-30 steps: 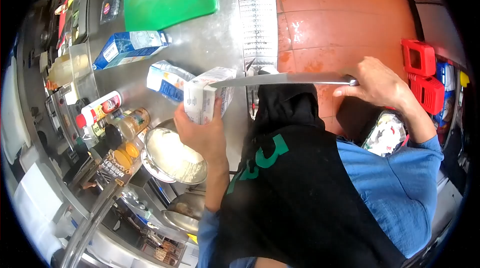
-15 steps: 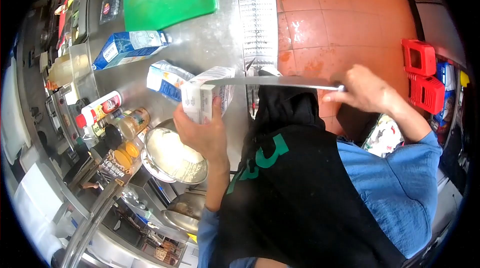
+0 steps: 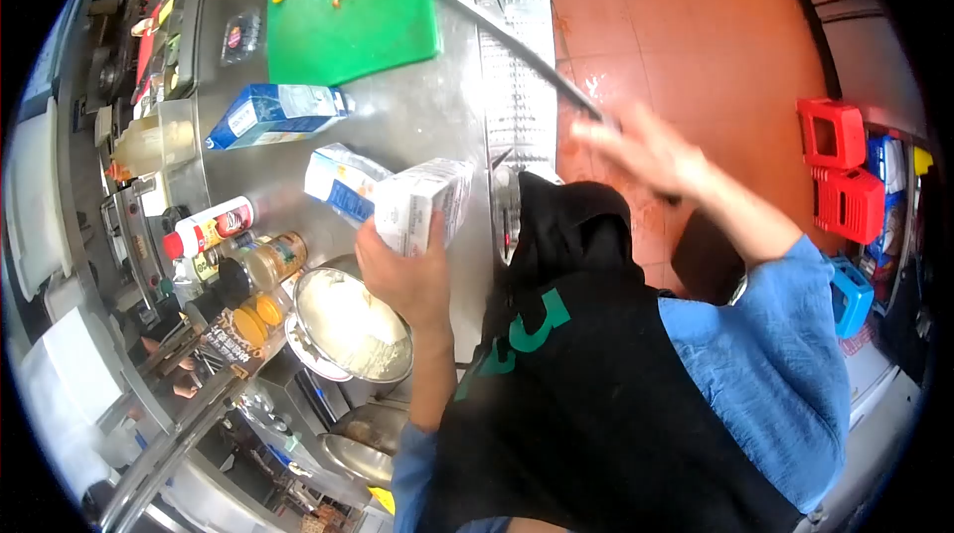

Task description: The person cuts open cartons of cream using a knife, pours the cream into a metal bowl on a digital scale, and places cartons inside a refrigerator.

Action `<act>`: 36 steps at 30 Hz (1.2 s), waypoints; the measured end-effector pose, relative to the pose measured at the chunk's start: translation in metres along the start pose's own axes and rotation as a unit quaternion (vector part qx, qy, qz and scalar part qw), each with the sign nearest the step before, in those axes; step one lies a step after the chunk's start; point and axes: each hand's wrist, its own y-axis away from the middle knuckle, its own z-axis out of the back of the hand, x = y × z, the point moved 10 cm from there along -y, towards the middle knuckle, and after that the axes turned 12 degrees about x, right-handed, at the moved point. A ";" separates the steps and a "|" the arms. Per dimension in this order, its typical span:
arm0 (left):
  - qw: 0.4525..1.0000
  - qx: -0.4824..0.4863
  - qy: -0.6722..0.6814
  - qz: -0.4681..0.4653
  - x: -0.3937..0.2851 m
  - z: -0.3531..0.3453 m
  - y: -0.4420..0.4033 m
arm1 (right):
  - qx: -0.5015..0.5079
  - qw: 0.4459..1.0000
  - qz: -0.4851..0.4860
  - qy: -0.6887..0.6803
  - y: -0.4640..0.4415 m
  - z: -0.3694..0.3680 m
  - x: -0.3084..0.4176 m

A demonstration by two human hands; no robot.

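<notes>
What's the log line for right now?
left hand: holds white carton | right hand: holds long knife | green board: partly behind knife

Knife: long, slim blade (image 3: 497, 31), its handle end in my right hand (image 3: 651, 151), blurred there.
Knife's slant: diagonal, the tip showing against the green board (image 3: 348, 41); how high above it, I can't tell.
White carton (image 3: 422, 205): box-shaped, small grey print on its faces, gripped in my left hand (image 3: 405, 273).
Carton's spot: beside the worktop's (image 3: 407, 121) edge nearest me, well apart from the blade; contact underneath is hidden.
</notes>
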 end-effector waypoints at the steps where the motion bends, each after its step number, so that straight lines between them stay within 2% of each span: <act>1: 1.000 0.001 -0.001 -0.010 -0.003 0.001 0.001 | -0.068 0.991 0.067 0.098 -0.013 0.023 0.006; 4: 0.999 -0.016 0.006 -0.034 -0.007 0.003 0.002 | -0.117 0.962 0.011 0.246 -0.054 0.035 0.008; 7: 0.999 -0.018 0.008 -0.051 -0.007 0.007 0.003 | -0.091 0.968 0.051 0.227 -0.066 0.013 0.015; 8: 0.998 -0.016 0.010 -0.052 -0.007 0.007 0.003 | -0.071 0.976 0.070 0.194 -0.064 0.003 0.016; 9: 0.999 -0.016 0.003 -0.047 -0.006 0.006 0.004 | 0.051 0.997 0.040 0.036 -0.071 -0.018 -0.003; 10: 0.999 -0.017 -0.004 -0.042 -0.006 0.006 0.004 | 0.146 0.983 -0.005 -0.108 -0.064 -0.040 -0.016; 11: 0.999 -0.018 -0.012 -0.040 -0.006 0.006 0.004 | 0.234 0.938 -0.049 -0.250 -0.050 -0.065 -0.019; 13: 0.999 -0.019 -0.008 -0.046 -0.008 0.006 0.004 | 0.222 0.933 -0.045 -0.280 -0.045 -0.086 -0.023; 15: 0.999 -0.008 -0.003 -0.048 -0.009 0.005 0.004 | 0.175 0.956 -0.042 -0.232 -0.053 -0.092 -0.044; 17: 0.999 0.012 0.009 -0.048 -0.009 0.004 0.002 | 0.163 0.944 -0.078 -0.277 -0.048 -0.100 -0.065; 19: 0.998 0.029 0.012 -0.054 -0.010 0.003 0.001 | 0.157 0.931 -0.079 -0.321 -0.044 -0.091 -0.055; 21: 0.997 0.033 0.016 -0.062 -0.010 0.003 -0.001 | 0.138 0.951 -0.024 -0.276 -0.054 -0.066 -0.043; 22: 0.997 0.029 0.020 -0.066 -0.010 0.002 -0.002 | 0.024 0.998 0.014 -0.054 -0.075 -0.035 -0.041; 23: 0.997 0.030 0.021 -0.069 -0.010 0.003 0.000 | -0.067 0.983 0.136 0.105 -0.083 -0.014 -0.013; 24: 0.997 0.028 0.017 -0.067 -0.011 0.003 0.001 | -0.106 0.967 0.141 0.186 -0.096 -0.004 0.005; 26: 0.998 0.022 0.011 -0.064 -0.014 0.004 0.000 | -0.082 0.940 0.093 0.319 -0.149 0.002 0.036; 29: 0.997 0.010 0.013 -0.069 -0.009 0.004 0.003 | -0.114 0.887 0.121 0.431 -0.216 -0.008 0.073; 32: 0.998 0.010 0.010 -0.066 -0.009 0.004 0.002 | -0.174 0.835 0.171 0.493 -0.289 -0.029 0.062; 34: 0.997 0.003 0.011 -0.071 -0.008 0.005 0.001 | -0.218 0.778 0.208 0.550 -0.280 -0.042 0.079; 36: 0.997 0.003 0.014 -0.072 -0.005 0.006 0.004 | -0.092 0.887 0.219 0.397 -0.254 -0.055 0.075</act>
